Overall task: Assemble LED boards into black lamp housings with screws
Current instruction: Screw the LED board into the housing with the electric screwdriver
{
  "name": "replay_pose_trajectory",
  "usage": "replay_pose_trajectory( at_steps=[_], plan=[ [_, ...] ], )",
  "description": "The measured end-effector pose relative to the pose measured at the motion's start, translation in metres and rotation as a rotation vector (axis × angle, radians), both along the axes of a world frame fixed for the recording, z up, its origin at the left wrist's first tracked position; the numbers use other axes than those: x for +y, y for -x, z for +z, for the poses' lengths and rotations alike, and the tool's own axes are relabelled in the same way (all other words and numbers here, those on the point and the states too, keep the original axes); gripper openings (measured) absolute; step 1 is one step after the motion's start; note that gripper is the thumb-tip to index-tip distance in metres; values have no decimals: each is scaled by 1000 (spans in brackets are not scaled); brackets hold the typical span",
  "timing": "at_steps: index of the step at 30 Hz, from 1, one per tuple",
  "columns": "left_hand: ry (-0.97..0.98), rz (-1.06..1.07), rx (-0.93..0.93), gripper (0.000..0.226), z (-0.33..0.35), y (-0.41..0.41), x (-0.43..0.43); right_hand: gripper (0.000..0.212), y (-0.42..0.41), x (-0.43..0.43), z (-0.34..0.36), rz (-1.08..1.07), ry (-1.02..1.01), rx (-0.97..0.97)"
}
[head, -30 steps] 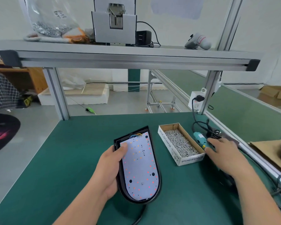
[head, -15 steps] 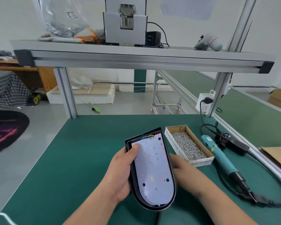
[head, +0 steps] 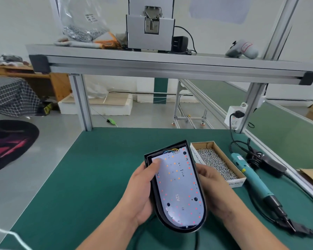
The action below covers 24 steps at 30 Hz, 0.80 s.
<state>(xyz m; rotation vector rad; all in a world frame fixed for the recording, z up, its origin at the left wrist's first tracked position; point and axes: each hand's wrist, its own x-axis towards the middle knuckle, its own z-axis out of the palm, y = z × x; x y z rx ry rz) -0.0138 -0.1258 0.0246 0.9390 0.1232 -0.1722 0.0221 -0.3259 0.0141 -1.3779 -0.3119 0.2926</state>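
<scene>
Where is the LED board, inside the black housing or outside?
Inside: the LED board lies within the rim of the black housing, held by left hand and right hand.

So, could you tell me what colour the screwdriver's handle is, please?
The screwdriver is teal, best seen in the head view.

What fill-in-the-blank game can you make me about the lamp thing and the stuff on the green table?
1. The left hand and the right hand hold the lamp housing with the LED board in it; the housing's colour is ____.
2. The cardboard box beside the housing is full of small metal ____.
3. The teal screwdriver lies on the table to the ____ of the box.

Missing words: black; screws; right.
</scene>
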Motion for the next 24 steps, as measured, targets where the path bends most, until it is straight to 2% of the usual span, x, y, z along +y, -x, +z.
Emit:
replay_pose_trajectory(
  at_steps=[2, 4, 7, 11, 14, 17, 21, 24],
  plan=[
    [-3, -9, 39, 38, -1, -1, 2, 43, -2, 1, -1, -86, -66, 50],
    [10, -62, 81, 44, -1, 0, 4, 41, -1, 1, -1, -144, -71, 41],
    [-19, -158, 73, 38, -2, 0, 7, 23, 3, 1, 2, -163, 145, -107],
    [-4, -208, 97, 41, -3, -1, 10, 21, 3, -1, 7, -187, 383, -273],
    [-36, -222, 94, 61, -1, 1, 12, 20, 4, -3, 9, -141, 430, -253],
    [-62, -266, 95, 71, 0, 1, 12, 30, 7, -3, 10, -75, 480, -221],
    [-115, -260, 115, 68, 1, 1, 12, 41, 7, -2, 11, -73, 628, -259],
    [-192, -268, 109, 56, -1, 0, 13, 41, 3, -4, 7, -75, 718, -268]
  ],
)
